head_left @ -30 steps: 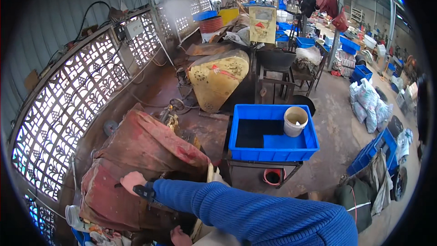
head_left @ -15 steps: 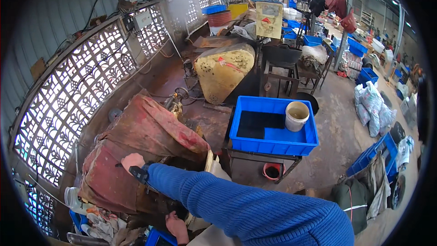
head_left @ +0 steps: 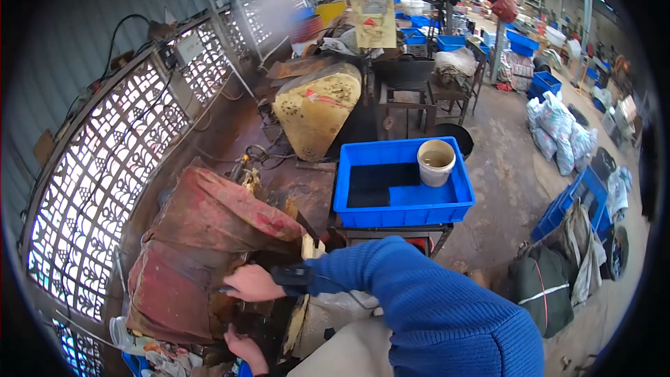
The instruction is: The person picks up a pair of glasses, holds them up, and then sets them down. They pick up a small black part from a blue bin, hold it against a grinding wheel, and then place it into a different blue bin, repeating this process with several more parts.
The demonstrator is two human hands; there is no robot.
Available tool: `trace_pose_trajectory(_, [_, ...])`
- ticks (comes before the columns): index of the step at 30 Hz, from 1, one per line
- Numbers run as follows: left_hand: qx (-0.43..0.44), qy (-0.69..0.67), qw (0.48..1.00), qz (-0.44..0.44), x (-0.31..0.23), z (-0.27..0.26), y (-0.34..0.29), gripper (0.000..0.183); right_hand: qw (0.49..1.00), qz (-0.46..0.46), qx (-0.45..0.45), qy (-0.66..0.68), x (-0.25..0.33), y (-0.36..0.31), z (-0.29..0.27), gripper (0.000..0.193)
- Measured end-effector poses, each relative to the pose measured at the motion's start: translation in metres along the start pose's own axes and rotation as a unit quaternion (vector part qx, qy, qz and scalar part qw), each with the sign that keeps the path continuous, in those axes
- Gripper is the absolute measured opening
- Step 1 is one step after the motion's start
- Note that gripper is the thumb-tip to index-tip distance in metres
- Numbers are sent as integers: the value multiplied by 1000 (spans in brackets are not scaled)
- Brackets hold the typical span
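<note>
My right hand (head_left: 255, 283), on a blue-sleeved arm (head_left: 419, 286) with a dark band at the wrist, is closed. A small dark tip pokes out from its fingers; what it belongs to is too small to make out. Beside the hand, a stained red-brown cloth (head_left: 174, 293) drapes over a bulky shape that it hides. Lower down, at the cloth's near edge, my left hand (head_left: 243, 348) has its fingers partly spread, and nothing shows in them. The space between the hands is dark. A pale, worn board edge (head_left: 296, 324) stands to the right of them.
A blue tub (head_left: 405, 216) with a whitish bucket (head_left: 436, 164) in it stands on a metal stand ahead. Beyond is a spotted yellow machine cover (head_left: 317, 112). A lattice wall (head_left: 91, 181) runs along the left. Filled plastic bags (head_left: 558, 132) and a dark green bundle (head_left: 541, 300) lie at right.
My right hand has moved right and down, from over the red cloth to its right edge, with the elbow more bent. The left hand has shifted slightly left. The view has turned a little.
</note>
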State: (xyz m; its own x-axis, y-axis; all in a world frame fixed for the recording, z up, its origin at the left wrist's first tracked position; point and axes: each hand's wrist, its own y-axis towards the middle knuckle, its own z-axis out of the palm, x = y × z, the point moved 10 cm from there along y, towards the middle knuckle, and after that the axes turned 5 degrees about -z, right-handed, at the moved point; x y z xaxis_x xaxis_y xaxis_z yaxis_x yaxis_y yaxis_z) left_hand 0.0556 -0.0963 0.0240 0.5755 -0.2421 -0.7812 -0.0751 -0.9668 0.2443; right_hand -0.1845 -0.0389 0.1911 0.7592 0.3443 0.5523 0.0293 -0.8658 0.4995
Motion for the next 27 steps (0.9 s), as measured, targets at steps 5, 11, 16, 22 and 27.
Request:
trace_pose_trajectory(5, [11,215,967,135,-31,28,15,33,1000,12,8,9,-3,-85,-21,25])
trace_pose_trajectory(11, [168,270,935,155,-32,78,1,26,998,-1,50,32,-18,-157,-19,22])
trace_pose_trajectory(16, [214,313,914,144,-23,89,-4,18,996,5,80,36,-30,-188,-10,22])
trace_pose_trajectory(22, [264,288,902,183,2,110,-5,18,993,20,109,43,-38,-202,-6,21])
trace_pose_trajectory(27, [233,309,907,164,26,130,-2,17,988,9,143,61,-39,-195,-4,22])
